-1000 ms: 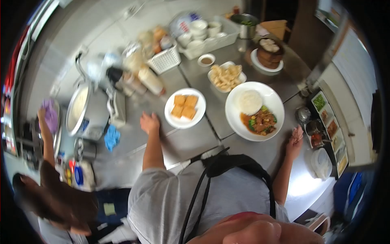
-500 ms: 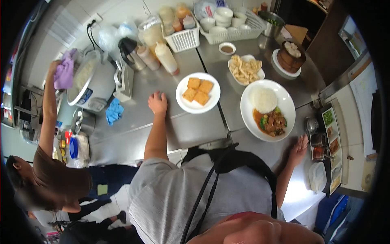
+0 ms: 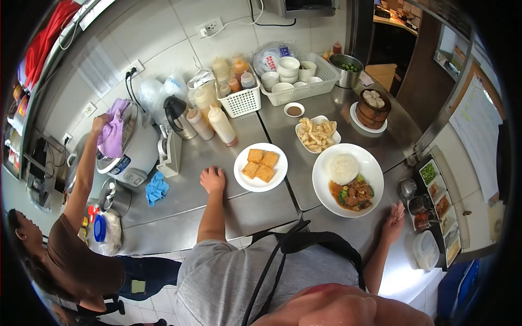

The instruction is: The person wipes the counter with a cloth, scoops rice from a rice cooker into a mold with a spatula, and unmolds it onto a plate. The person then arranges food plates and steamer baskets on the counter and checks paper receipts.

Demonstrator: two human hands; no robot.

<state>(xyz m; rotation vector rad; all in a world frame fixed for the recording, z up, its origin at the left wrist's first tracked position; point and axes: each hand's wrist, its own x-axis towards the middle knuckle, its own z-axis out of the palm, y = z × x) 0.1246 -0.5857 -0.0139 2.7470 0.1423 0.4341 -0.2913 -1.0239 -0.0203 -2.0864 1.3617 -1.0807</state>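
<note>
My left hand rests on the steel counter, fingers apart and holding nothing, just left of a white plate with several golden fried squares. Over at the right, my right hand lies on the counter near the condiment tray, palm partly up, with nothing visible in it. Between my hands stands a large white plate with rice and a saucy meat dish. Behind it are a bowl of fried crisps and a small sauce dish.
At left a co-worker holds a purple cloth over a rice cooker. Squeeze bottles, a basket and a blue cloth lie further back. A bamboo steamer and condiment tray stand right.
The camera view has tilted, showing more of the wall. The co-worker's purple cloth has moved from beside the cooker to over its opening. My hands stay in about the same places on the counter.
</note>
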